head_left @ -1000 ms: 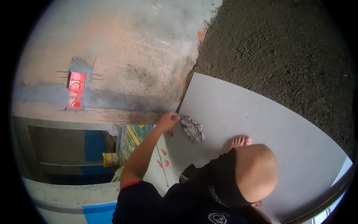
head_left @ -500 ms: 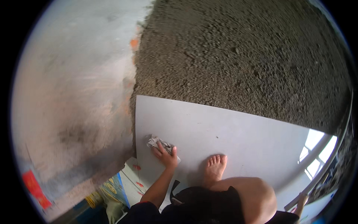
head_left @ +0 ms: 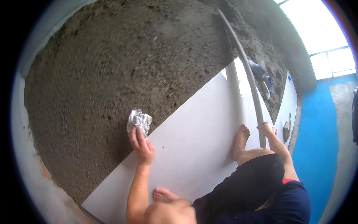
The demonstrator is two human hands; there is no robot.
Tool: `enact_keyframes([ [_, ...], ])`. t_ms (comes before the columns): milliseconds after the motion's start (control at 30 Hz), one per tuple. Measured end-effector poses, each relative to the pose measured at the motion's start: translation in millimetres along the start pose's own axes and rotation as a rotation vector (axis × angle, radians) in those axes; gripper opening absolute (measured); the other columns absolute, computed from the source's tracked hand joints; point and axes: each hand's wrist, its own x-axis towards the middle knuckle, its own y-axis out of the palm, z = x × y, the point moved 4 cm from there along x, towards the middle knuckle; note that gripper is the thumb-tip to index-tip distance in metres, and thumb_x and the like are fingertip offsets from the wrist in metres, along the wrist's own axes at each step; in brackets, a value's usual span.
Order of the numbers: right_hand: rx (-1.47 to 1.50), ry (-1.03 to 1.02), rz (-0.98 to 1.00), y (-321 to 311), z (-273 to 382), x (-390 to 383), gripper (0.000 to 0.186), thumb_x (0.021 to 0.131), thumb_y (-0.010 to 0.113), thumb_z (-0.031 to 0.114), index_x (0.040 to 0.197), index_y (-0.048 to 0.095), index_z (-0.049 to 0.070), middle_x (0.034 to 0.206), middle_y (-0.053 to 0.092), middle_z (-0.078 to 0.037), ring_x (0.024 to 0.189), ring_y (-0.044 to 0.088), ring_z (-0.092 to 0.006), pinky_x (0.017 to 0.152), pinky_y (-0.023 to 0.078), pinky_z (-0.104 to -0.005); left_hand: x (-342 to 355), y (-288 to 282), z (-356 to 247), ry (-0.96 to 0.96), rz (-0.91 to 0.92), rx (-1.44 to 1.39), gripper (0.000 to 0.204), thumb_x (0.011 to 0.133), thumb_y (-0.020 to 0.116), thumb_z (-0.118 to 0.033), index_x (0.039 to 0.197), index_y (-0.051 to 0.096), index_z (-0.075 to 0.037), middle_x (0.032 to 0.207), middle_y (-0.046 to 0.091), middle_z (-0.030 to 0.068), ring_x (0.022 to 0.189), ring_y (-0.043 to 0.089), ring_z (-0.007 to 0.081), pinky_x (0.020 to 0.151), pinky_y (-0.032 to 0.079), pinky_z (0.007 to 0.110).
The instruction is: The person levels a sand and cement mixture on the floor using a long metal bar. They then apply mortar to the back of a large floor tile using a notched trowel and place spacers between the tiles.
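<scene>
My left hand point(head_left: 141, 149) has its fingers closed on a crumpled whitish rag point(head_left: 139, 120). Hand and rag are over the edge of a large pale floor tile point(head_left: 197, 130), with the rag against the rough grey-brown mortar bed point(head_left: 104, 71); whether it touches the mortar I cannot tell. Off to the right, my right hand point(head_left: 266, 128) grips the near end of a long pale straightedge bar point(head_left: 249, 71). The bar slants away across the tile's right side and out over the mortar. A few small dark specks lie on the tile.
My bare feet point(head_left: 241, 138) stand on the tile. Beyond the bar lie dark blue shoes point(head_left: 263, 78) on the mortar. Further right is another pale tile point(head_left: 289, 100) with a small block-like tool point(head_left: 286, 130) on it, then blue flooring point(head_left: 317, 130). A wall point(head_left: 28, 123) borders the left.
The view has swung right. My left hand with the rag has gone from the tile's left part to its edge by the mortar. My right hand on the bar now shows fully.
</scene>
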Motion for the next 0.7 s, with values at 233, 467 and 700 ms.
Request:
enact_keyframes([
  [233, 0.194, 0.009, 0.039, 21, -20, -47, 0.041, 0.077, 0.08, 0.032, 0.097, 0.073, -0.003, 0.082, 0.072, -0.019, 0.079, 0.071, -0.0283, 0.073, 0.054, -0.0411, 71, -156, -57, 0.443, 0.452, 0.052, 0.056, 0.092, 0.056, -0.005, 0.146, 0.041, 0.0, 0.145, 0.037, 0.0245, 0.135, 0.04, 0.0436, 0.113, 0.033, 0.058],
  [467, 0.26, -0.172, 0.16, 44, -56, -6, 0.04, 0.078, 0.076, 0.027, 0.1, 0.069, -0.005, 0.084, 0.071, -0.023, 0.08, 0.071, -0.0334, 0.073, 0.053, -0.0447, -43, -178, -171, 0.664, 1.391, -0.144, 0.059, 0.086, 0.055, -0.017, 0.145, 0.049, -0.024, 0.154, 0.037, 0.013, 0.14, 0.037, 0.0401, 0.116, 0.031, 0.057],
  [700, 0.474, -0.207, 0.333, 82, -107, 38, 0.03, 0.084, 0.066, 0.017, 0.103, 0.063, -0.006, 0.08, 0.069, -0.016, 0.072, 0.065, -0.0264, 0.069, 0.051, -0.0408, -206, -107, -201, 0.37, 1.619, -0.325, 0.058, 0.088, 0.049, -0.013, 0.146, 0.049, -0.023, 0.164, 0.027, 0.0051, 0.151, 0.026, 0.0303, 0.123, 0.022, 0.049],
])
